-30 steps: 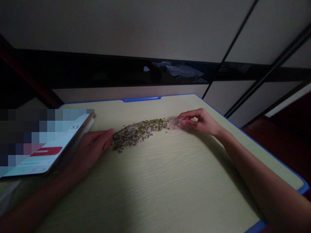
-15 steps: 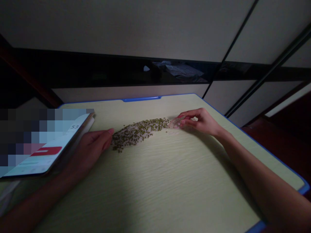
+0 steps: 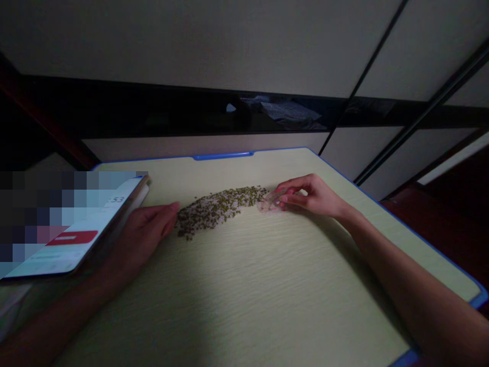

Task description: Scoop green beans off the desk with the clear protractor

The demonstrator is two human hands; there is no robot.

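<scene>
A long, low pile of small green-brown beans or seeds mixed with paler grains stretches across the pale yellow table. At its left end rests my left hand, its thumb and fingers pressed together near the nearest seeds; anything between them is hidden. My right hand is at the other end of the pile. Its thumb and fingers pinch a clear plastic piece, whose edge is by the rightmost seeds. The exact kind of plastic piece is too blurred to tell.
On the left, a tablet-like device with a lit screen leans behind my left forearm. Blue edging with a blue handle runs along the table's far side. Cabinet panels stand behind it, with a dark gap holding folded cloth.
My right hand has moved slightly left and tipped the clear plastic piece lower, bringing it closer to the pile's right end. My left hand stays almost where it was.
</scene>
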